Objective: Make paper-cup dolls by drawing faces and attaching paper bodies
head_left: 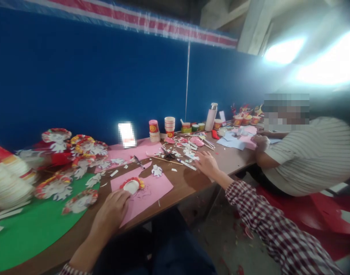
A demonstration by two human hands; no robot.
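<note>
My left hand (113, 210) rests on pink paper (160, 187), its fingers together at the near edge of a round paper cutout (132, 186). That piece has a white middle and a crinkled red and yellow rim. The thumb is hidden, but the fingertips seem to pinch the edge. Dark pen lines mark the pink sheet beside it. A small white paper cutout (156, 170) lies near the sheet's far corner. My right hand (207, 165) reaches over the table with fingers apart, close to paper scraps and a white pen-like stick (187, 164).
Decorated round cutouts (89, 147) and stacked paper cups (10, 179) crowd the left, partly on green board (40, 233). At the back stand a phone (127, 134), cups (169, 125) and a flask (211, 117). A person in a striped shirt (315, 156) works at right.
</note>
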